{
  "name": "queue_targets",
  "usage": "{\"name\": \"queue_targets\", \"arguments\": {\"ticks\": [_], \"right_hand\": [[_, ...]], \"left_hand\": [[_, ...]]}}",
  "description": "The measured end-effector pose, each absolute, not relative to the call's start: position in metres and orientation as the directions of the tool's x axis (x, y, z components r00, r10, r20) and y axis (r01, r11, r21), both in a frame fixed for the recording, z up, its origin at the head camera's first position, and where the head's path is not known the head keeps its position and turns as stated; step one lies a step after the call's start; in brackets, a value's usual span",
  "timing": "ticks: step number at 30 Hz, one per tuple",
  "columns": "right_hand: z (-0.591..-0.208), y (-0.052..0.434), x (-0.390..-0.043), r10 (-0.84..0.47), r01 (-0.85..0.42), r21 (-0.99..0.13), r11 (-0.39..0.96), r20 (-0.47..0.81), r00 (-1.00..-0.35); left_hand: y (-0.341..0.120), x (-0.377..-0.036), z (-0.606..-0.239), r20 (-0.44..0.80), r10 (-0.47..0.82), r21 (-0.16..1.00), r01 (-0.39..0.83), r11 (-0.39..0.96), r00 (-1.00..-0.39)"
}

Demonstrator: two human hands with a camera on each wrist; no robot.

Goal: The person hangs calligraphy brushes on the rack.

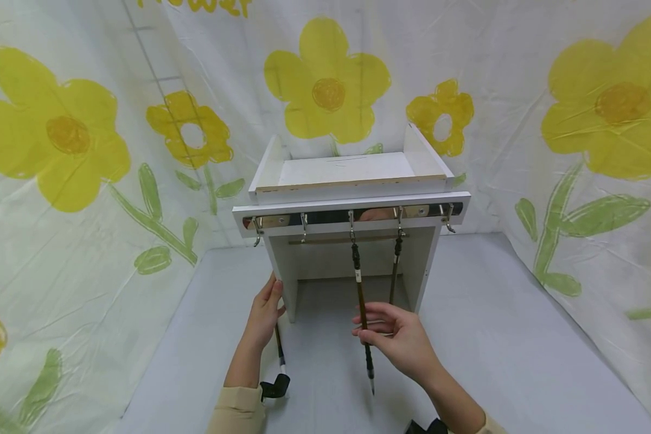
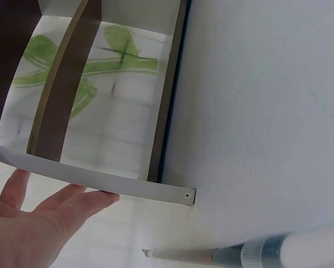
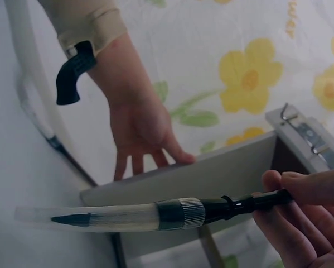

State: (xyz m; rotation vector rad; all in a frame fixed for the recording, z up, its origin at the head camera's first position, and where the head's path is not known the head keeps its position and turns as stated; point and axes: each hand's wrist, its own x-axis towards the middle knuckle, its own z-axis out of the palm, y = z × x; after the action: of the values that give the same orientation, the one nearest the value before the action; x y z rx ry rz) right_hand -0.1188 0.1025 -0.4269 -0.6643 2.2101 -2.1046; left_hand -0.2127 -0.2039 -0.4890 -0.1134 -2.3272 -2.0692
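Hanging tip-down and nearly upright from the middle hook (image 1: 351, 220), the brush (image 1: 360, 292) has its lower handle pinched between thumb and fingers of the right hand (image 1: 398, 334), the nearer one, while the left hand (image 1: 263, 310) rests, fingers extended, against the rack (image 1: 279, 265).

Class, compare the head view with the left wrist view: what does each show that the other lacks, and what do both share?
Head view only: the right hand pinching a slim brown-and-black brush, curved silver metal hooks, and large yellow painted flowers.

Left wrist view only: a small round dark hole near the end of the white side panel.

Both: the left hand against the white boxy shelf unit, green painted leaves, and at least one brush.
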Motion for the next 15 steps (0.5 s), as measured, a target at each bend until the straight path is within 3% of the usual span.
{"name": "queue_targets", "arguments": {"ticks": [15], "right_hand": [[-0.4273,0.1021,-0.1211,-0.303,-0.276,-0.961,0.027,0.255,-0.918]], "left_hand": [[-0.2037,-0.2122,-0.4888,0.065,0.035,0.99,0.069,0.121,-0.997]]}}
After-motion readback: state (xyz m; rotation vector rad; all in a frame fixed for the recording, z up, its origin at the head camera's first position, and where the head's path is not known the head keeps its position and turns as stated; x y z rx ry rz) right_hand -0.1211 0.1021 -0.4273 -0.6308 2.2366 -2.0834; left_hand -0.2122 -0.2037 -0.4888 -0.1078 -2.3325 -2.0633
